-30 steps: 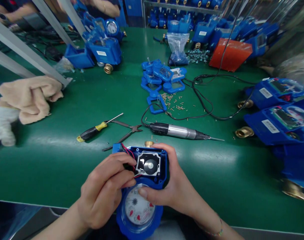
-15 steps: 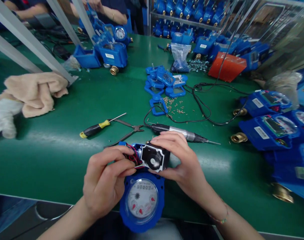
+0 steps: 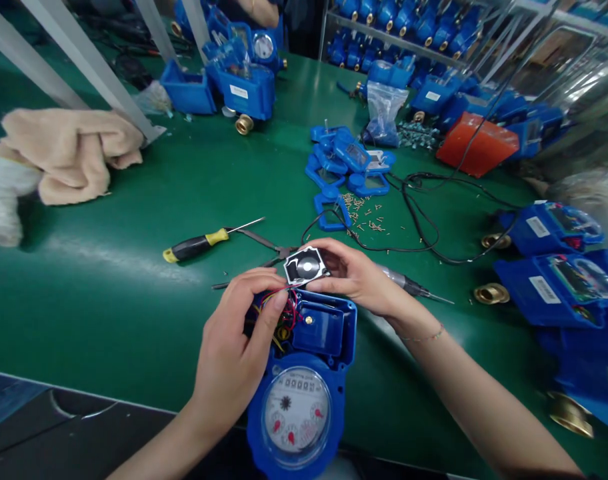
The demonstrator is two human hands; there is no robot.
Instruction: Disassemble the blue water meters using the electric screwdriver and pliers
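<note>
A blue water meter (image 3: 297,413) lies at the table's front edge, its dial toward me. Its open housing (image 3: 320,327) shows an inner compartment with a brass spot, and red and yellow wires (image 3: 290,310) bunch at the left. Above the housing, my right hand (image 3: 351,273) grips a small black module (image 3: 307,267) with a white edge and a round centre, fingers behind and thumb in front. My left hand (image 3: 247,333) is closed at the wires, thumb and fingers pinching them beside the module's lower left corner.
A yellow-black screwdriver (image 3: 197,247), pliers (image 3: 284,252) and an electric screwdriver (image 3: 409,283) lie beyond my hands. Farther back are blue covers (image 3: 344,157), loose screws (image 3: 367,217) and a red box (image 3: 478,143). More meters (image 3: 549,287) stand at right; a beige cloth (image 3: 79,153) lies left.
My right hand has lifted the black module up and away from the housing, exposing the inner compartment. My left hand has shifted slightly up and right with the wires. The view has turned slightly.
</note>
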